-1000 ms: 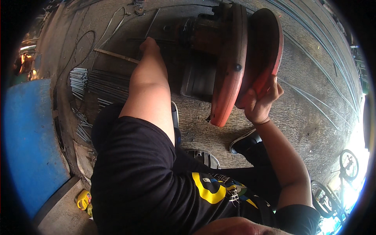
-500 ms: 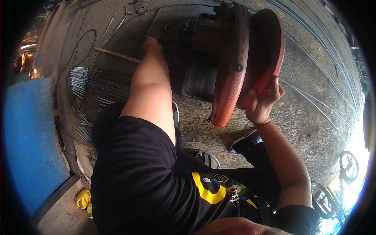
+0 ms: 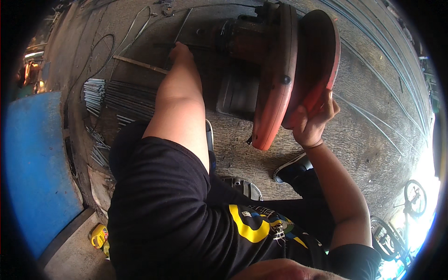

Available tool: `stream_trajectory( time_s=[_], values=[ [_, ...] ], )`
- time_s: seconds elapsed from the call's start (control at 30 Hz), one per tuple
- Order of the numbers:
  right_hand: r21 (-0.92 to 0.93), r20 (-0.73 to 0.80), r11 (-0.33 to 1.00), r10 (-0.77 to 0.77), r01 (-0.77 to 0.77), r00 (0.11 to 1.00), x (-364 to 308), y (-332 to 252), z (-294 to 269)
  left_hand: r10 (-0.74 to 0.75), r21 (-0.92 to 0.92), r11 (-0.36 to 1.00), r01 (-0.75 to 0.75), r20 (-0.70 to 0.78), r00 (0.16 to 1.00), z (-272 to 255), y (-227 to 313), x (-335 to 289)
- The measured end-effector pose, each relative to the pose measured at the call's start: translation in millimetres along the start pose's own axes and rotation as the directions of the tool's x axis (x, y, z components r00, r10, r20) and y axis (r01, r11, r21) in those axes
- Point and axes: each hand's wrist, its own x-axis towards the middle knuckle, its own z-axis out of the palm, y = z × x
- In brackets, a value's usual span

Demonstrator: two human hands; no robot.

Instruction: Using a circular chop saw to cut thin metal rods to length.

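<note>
A cut-off saw (image 3: 276,93) with a rounded red housing stands on the floor in front of me. Its red disc-shaped guard (image 3: 332,56) is on the right side. My right hand (image 3: 313,122) grips the guard's lower edge, thumb and fingers curled on either side of it. On the saw's left, my left arm stretches far forward. My left hand (image 3: 181,51) looks closed beside the dark saw base, at the near end of a thin rod (image 3: 185,24). Shadow and the hand itself hide what its fingers hold.
Bundles of short metal rods (image 3: 94,95) and dark rods (image 3: 130,99) lie at the left. Long thin rods (image 3: 378,74) run along the right. A blue panel (image 3: 39,168), a yellow tape measure (image 3: 99,235) and a bicycle (image 3: 414,198) are around the edges.
My left hand has shifted very slightly. My right hand keeps its hold on the guard, and the saw looks unmoved.
</note>
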Motion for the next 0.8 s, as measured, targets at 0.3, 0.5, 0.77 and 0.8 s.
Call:
stream_trajectory(
  time_s=[0.3, 0.5, 0.77, 0.8],
  values=[
    [0.003, 0.03, 1.0, 0.016, -0.016, 0.999, 2.2, -1.8, -2.0, -0.114, -0.104, 0.988, 0.114, 0.006, 0.993, -4.7, 15.0, -20.8],
    [0.073, -0.068, 0.997, 0.027, -0.022, 0.997, 1.7, -0.7, 2.1, 0.427, 0.734, -0.114, -0.669, 0.645, 0.634, -38.5, 5.2, 34.1],
    [0.073, -0.044, 0.997, -0.007, 0.011, 0.999, 12.7, 4.1, -7.9, 0.355, 0.807, 0.014, -0.591, 0.548, 0.757, -21.7, 0.2, 31.9],
    [0.089, -0.031, 0.996, -0.005, 0.008, 0.999, 15.8, 4.2, -9.6, 0.348, 0.807, 0.014, -0.591, 0.55, 0.759, -22.3, 1.1, 29.6]
  ],
)
